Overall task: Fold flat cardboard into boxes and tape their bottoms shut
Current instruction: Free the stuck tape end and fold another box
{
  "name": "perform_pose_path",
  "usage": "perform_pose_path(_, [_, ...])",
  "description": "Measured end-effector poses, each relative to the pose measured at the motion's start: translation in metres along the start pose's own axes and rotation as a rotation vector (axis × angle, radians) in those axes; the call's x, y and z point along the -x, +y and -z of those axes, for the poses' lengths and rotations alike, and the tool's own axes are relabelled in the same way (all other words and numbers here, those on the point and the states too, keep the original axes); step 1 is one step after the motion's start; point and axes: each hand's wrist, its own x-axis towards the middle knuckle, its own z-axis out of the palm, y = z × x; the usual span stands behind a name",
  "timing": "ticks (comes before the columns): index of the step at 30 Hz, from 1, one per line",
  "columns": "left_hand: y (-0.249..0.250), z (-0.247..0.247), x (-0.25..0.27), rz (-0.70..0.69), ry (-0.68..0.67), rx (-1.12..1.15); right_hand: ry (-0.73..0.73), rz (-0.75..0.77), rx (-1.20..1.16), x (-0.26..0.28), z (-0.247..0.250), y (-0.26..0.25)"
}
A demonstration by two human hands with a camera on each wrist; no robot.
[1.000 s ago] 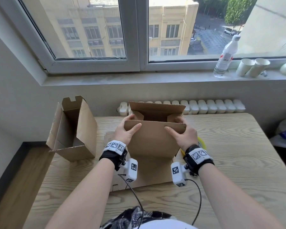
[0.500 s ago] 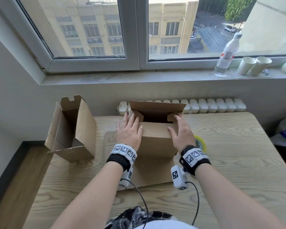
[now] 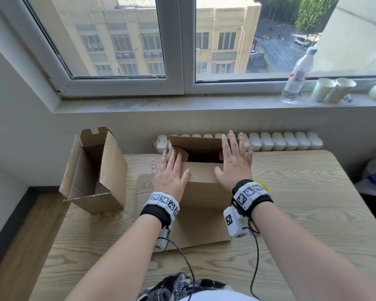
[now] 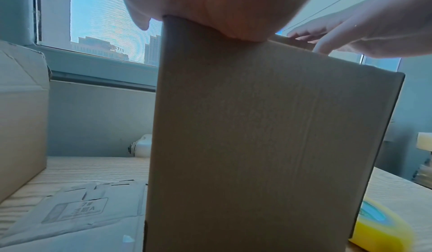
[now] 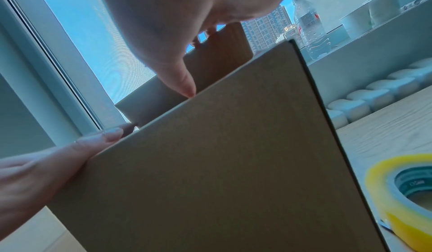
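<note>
Cardboard box [image 3: 201,183] stood on the table [image 3: 313,192]; left hand [image 3: 169,177] and right hand [image 3: 234,164] pressed its near flap, fingers flat and spread.

My right hand [image 3: 234,164] covers the tape roll [image 3: 261,184], so from above only a yellow sliver shows; the right wrist view crops it at the edge. The box [image 3: 202,181] blocks my fingers from both wrist cameras. The print on the flat cardboard [image 4: 77,211] is too blurry to read.
</note>
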Motion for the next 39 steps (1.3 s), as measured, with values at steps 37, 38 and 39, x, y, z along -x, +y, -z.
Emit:
perform_pose_path(37, [0.057,0.003,-0.01,-0.141,-0.121,0.011,-0.235,-0.006,0.055,0.038,-0.025,0.012])
perform_pose_path(38, [0.056,0.002,-0.01,-0.141,-0.121,0.012,-0.233,-0.003,0.056,0.038,-0.026,0.011])
perform_pose_path(39, [0.055,0.002,-0.011,-0.142,-0.117,0.014,-0.232,0.0,0.056,0.038,-0.026,0.01])
